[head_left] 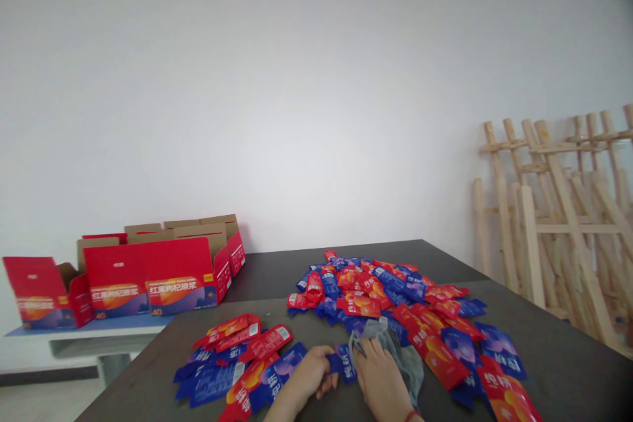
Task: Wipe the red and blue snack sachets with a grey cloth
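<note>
My left hand [309, 377] pinches a blue sachet [345, 362] at its left end, low on the dark table [277, 277]. My right hand [380, 379] presses a grey cloth [403, 351] against the same sachet, fingers curled over the cloth. A big heap of red and blue sachets [380, 297] lies just beyond the hands. A smaller flat group of red and blue sachets [237, 356] lies to the left of my left hand.
Open red cardboard boxes [163, 277] stand on a lower white table [89, 336] at the left. Wooden frames [558, 224] lean against the white wall at the right. More sachets [494, 369] spread toward the table's right front.
</note>
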`<state>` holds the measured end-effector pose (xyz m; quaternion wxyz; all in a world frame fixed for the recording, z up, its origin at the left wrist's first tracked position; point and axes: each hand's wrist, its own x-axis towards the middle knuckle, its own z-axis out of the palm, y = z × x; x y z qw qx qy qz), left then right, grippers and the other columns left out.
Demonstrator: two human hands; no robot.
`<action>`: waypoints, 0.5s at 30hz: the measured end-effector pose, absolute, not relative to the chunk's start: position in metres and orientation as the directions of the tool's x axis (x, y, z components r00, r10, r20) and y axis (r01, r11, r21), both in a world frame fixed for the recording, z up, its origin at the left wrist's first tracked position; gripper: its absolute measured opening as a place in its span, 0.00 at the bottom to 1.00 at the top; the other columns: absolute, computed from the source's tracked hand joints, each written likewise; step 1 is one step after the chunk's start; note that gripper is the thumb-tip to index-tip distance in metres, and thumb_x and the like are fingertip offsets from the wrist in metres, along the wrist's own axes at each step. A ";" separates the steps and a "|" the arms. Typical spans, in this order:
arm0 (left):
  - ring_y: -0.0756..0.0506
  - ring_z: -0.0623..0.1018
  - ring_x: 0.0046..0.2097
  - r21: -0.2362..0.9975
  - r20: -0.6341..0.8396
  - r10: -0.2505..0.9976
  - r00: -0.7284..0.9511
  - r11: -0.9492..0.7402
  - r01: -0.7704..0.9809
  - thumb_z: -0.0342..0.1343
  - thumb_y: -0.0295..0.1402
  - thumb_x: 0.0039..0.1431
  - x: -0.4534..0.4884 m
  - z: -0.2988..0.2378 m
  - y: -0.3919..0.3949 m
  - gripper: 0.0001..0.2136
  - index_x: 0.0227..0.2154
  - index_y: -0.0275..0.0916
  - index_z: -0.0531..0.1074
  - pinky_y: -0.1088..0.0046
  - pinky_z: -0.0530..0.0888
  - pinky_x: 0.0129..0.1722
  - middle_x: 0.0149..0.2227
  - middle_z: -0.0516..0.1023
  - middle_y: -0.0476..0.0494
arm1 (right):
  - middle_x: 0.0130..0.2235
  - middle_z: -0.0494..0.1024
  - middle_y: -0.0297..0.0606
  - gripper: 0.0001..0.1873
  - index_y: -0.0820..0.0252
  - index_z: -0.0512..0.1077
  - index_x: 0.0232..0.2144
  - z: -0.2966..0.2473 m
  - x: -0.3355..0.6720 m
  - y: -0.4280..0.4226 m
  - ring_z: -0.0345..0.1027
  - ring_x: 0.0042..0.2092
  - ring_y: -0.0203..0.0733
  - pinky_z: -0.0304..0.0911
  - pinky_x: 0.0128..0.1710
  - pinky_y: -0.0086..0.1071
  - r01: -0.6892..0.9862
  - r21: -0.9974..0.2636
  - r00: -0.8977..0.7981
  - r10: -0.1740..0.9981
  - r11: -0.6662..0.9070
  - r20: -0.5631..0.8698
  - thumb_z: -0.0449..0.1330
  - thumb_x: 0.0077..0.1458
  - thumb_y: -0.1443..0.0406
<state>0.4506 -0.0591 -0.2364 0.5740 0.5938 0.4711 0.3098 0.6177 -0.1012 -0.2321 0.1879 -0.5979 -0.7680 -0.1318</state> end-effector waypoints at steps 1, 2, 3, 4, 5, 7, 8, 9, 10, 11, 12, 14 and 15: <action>0.54 0.60 0.13 0.976 -0.170 0.914 0.368 0.103 0.194 0.41 0.28 0.31 0.451 -0.236 -0.060 0.17 0.28 0.36 0.69 0.80 0.54 0.11 0.15 0.71 0.52 | 0.48 0.72 0.43 0.19 0.57 0.72 0.45 -0.234 0.624 -0.100 0.62 0.48 0.48 0.59 0.42 0.38 0.973 -0.023 -0.195 0.873 0.229 0.447 0.50 0.54 0.73; 0.54 0.61 0.13 0.977 -0.171 0.912 0.372 0.107 0.186 0.41 0.27 0.32 0.451 -0.236 -0.060 0.17 0.28 0.36 0.69 0.80 0.54 0.11 0.16 0.71 0.52 | 0.48 0.72 0.43 0.19 0.57 0.72 0.45 -0.235 0.630 -0.098 0.62 0.48 0.48 0.59 0.42 0.38 0.978 -0.024 -0.175 0.878 0.207 0.446 0.50 0.54 0.73; 0.54 0.61 0.13 0.977 -0.176 0.912 0.370 0.115 0.181 0.42 0.27 0.32 0.450 -0.235 -0.060 0.17 0.29 0.36 0.69 0.80 0.54 0.11 0.16 0.71 0.52 | 0.47 0.72 0.44 0.19 0.57 0.72 0.45 -0.237 0.636 -0.097 0.62 0.48 0.48 0.59 0.42 0.38 0.982 -0.027 -0.156 0.883 0.187 0.443 0.49 0.54 0.73; 0.54 0.61 0.13 0.977 -0.179 0.914 0.364 0.121 0.175 0.42 0.27 0.32 0.449 -0.235 -0.060 0.17 0.29 0.37 0.69 0.80 0.53 0.12 0.16 0.71 0.53 | 0.47 0.72 0.44 0.19 0.57 0.72 0.45 -0.238 0.642 -0.096 0.63 0.48 0.48 0.59 0.42 0.37 0.985 -0.032 -0.139 0.887 0.170 0.440 0.49 0.54 0.73; 0.54 0.61 0.12 0.978 -0.175 0.920 0.351 0.121 0.169 0.42 0.27 0.33 0.447 -0.235 -0.058 0.17 0.30 0.37 0.69 0.80 0.53 0.12 0.16 0.70 0.54 | 0.47 0.72 0.45 0.19 0.58 0.72 0.44 -0.239 0.648 -0.094 0.63 0.48 0.48 0.59 0.42 0.37 0.987 -0.039 -0.125 0.892 0.158 0.435 0.50 0.53 0.73; 0.54 0.60 0.12 0.983 -0.141 0.942 0.303 0.097 0.156 0.41 0.27 0.35 0.442 -0.234 -0.054 0.17 0.31 0.36 0.69 0.80 0.53 0.12 0.15 0.69 0.54 | 0.45 0.73 0.45 0.17 0.58 0.73 0.42 -0.240 0.658 -0.093 0.64 0.48 0.49 0.59 0.42 0.37 0.988 -0.062 -0.102 0.902 0.141 0.420 0.50 0.53 0.72; 0.54 0.61 0.12 0.985 -0.114 0.956 0.271 0.074 0.154 0.41 0.28 0.37 0.439 -0.234 -0.051 0.17 0.31 0.36 0.70 0.80 0.53 0.12 0.16 0.70 0.54 | 0.44 0.73 0.45 0.16 0.58 0.74 0.40 -0.239 0.662 -0.093 0.64 0.47 0.48 0.59 0.42 0.37 0.987 -0.082 -0.093 0.907 0.138 0.410 0.50 0.53 0.72; 0.54 0.62 0.13 0.985 -0.091 0.968 0.235 0.053 0.162 0.41 0.28 0.39 0.436 -0.234 -0.048 0.17 0.32 0.35 0.70 0.80 0.54 0.13 0.16 0.70 0.54 | 0.43 0.74 0.44 0.15 0.58 0.75 0.38 -0.237 0.665 -0.092 0.65 0.47 0.48 0.59 0.43 0.36 0.984 -0.107 -0.086 0.912 0.140 0.402 0.50 0.53 0.71; 0.54 0.63 0.14 0.983 -0.075 0.977 0.199 0.038 0.182 0.42 0.29 0.40 0.434 -0.234 -0.045 0.17 0.32 0.35 0.71 0.80 0.55 0.14 0.17 0.71 0.53 | 0.43 0.74 0.43 0.15 0.57 0.75 0.36 -0.234 0.668 -0.092 0.65 0.46 0.47 0.59 0.43 0.36 0.980 -0.141 -0.076 0.915 0.142 0.396 0.50 0.54 0.70; 0.54 0.64 0.14 0.977 -0.066 0.983 0.171 0.029 0.210 0.42 0.29 0.42 0.432 -0.235 -0.043 0.16 0.32 0.34 0.72 0.80 0.56 0.15 0.17 0.70 0.53 | 0.42 0.74 0.43 0.15 0.56 0.75 0.35 -0.231 0.670 -0.092 0.66 0.46 0.46 0.59 0.44 0.35 0.972 -0.183 -0.063 0.918 0.145 0.392 0.49 0.55 0.69; 0.54 0.65 0.15 0.970 -0.064 0.986 0.155 0.025 0.241 0.43 0.30 0.43 0.431 -0.236 -0.041 0.16 0.31 0.33 0.73 0.79 0.58 0.16 0.16 0.70 0.53 | 0.41 0.74 0.42 0.15 0.56 0.75 0.34 -0.228 0.673 -0.092 0.66 0.45 0.45 0.59 0.44 0.34 0.962 -0.230 -0.048 0.919 0.148 0.391 0.48 0.56 0.68; 0.53 0.66 0.16 0.954 -0.090 0.984 0.157 0.040 0.298 0.44 0.30 0.45 0.432 -0.239 -0.039 0.15 0.31 0.32 0.74 0.78 0.60 0.18 0.14 0.68 0.53 | 0.40 0.75 0.40 0.17 0.55 0.76 0.34 -0.221 0.675 -0.091 0.67 0.45 0.43 0.59 0.44 0.32 0.937 -0.312 -0.022 0.919 0.157 0.394 0.46 0.59 0.66; 0.52 0.67 0.16 0.945 -0.114 0.980 0.165 0.056 0.321 0.45 0.30 0.47 0.434 -0.241 -0.039 0.14 0.32 0.32 0.74 0.78 0.61 0.19 0.13 0.67 0.53 | 0.41 0.75 0.40 0.18 0.55 0.76 0.34 -0.218 0.675 -0.091 0.67 0.45 0.42 0.59 0.44 0.32 0.927 -0.337 -0.015 0.916 0.163 0.401 0.45 0.59 0.65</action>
